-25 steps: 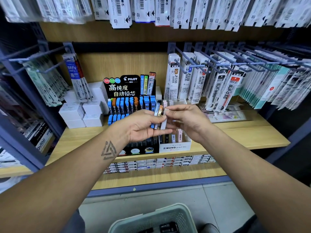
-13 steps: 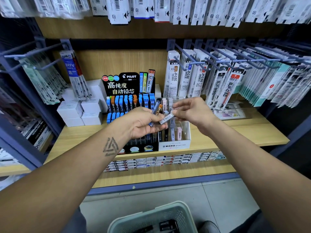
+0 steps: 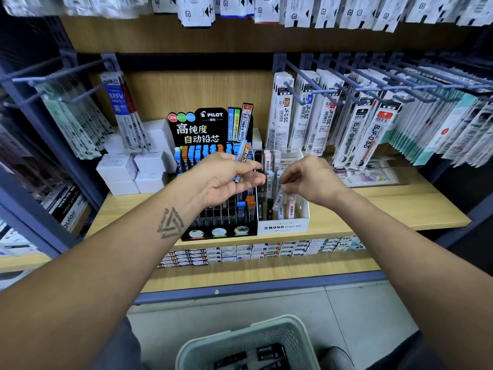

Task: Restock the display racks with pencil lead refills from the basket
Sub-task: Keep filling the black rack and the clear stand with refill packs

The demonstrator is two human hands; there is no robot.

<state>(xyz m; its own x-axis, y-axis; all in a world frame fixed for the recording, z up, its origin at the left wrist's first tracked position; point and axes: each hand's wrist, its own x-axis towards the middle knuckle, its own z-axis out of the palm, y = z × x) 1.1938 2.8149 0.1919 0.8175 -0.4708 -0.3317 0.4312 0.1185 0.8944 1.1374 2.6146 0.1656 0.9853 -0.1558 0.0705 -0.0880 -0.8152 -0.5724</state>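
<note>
Stationery shop: hanging refill packs on hooks, Pilot lead display.

Two bare forearms, one tattooed

Both arms are uncovered from the bottom edge of the view up to the left hand and the right hand: no sleeves, no watch, no bracelet or ring that can be made out. On the inner side of the left forearm sits a dark, line-drawn triangular tattoo, built from interlocking triangle outlines, slightly faded at its edges. Low down, dark grey-blue clothing shows beneath the left arm.
</note>
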